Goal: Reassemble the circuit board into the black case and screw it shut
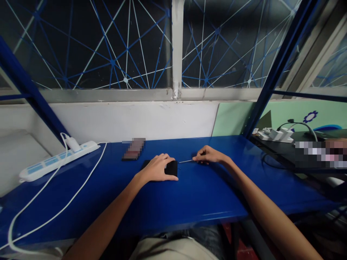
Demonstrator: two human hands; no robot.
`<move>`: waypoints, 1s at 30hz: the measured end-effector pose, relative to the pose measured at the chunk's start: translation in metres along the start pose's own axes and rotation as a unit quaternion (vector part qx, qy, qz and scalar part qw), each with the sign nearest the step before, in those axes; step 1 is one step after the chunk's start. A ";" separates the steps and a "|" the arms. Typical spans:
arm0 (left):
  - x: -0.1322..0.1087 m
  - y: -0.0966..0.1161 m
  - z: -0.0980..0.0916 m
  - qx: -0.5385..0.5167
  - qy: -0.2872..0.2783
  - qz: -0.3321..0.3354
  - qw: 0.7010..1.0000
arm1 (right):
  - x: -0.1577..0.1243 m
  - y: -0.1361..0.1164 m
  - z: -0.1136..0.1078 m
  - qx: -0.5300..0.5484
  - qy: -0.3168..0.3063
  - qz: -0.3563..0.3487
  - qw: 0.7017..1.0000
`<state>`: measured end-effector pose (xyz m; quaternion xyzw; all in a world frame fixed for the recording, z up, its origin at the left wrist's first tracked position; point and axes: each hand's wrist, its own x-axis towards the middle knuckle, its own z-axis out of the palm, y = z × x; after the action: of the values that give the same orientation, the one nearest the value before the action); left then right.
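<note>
My left hand [158, 168] lies over a flat black rectangular case [171, 168] on the blue table, with the thumb along its near edge and the fingers on its far side. Much of the case is hidden under the palm. To the right, my right hand [206, 155] is closed around a thin screwdriver [185, 161], whose handle is hidden in the fingers. Its metal shaft points left, and the tip is close to the right edge of the case; I cannot tell whether they touch. Tiny dark specks lie on the table beside that edge.
A phone [134, 148] lies behind my left hand. At the left, a white power strip [59, 160] has a plugged-in charger and a white cable [89, 177] looping over the blue table [189, 202]. A black desk with chargers [282, 134] and cables stands at the right.
</note>
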<state>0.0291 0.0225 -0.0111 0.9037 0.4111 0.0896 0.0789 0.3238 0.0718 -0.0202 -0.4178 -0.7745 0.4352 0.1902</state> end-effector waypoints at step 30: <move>-0.001 0.002 -0.001 0.005 -0.003 0.000 1.000 | -0.003 0.000 0.000 0.033 -0.006 -0.003 0.999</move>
<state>0.0298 0.0207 -0.0095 0.9045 0.4112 0.0850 0.0751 0.3252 0.0697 -0.0195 -0.4067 -0.7620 0.4622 0.2007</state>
